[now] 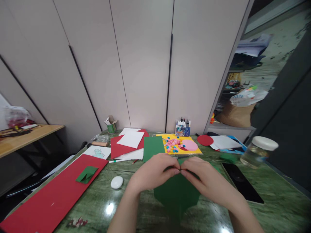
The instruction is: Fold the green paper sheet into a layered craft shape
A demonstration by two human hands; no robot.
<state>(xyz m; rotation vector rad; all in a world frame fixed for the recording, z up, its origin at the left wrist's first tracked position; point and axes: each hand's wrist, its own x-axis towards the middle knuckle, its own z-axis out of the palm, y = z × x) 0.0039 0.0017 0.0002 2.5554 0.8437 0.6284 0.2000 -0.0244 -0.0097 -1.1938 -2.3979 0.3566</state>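
Observation:
A sheet of dark green paper [176, 194] hangs low over the table, its upper edge between both hands. The thumb and fingers of my left hand [155, 171] pinch it near the middle. Fingertip to fingertip with them, my right hand [205, 174] pinches the same spot, also closed. Part of the sheet is hidden behind the hands. Just beyond lies another green sheet [153, 147], flat on the table. To the left, a small folded green paper piece [86, 174] rests on a long red sheet [55, 194].
On the green table stand a lidded jar [259, 152], a phone [241, 181], a white mouse-shaped object [117, 182] and a marker box [182, 127]. Pink and blue bits [173, 144] lie on a yellow sheet [196, 149]. White paper [131, 138] overlaps red sheets. Cabinet doors [145, 64] rise behind.

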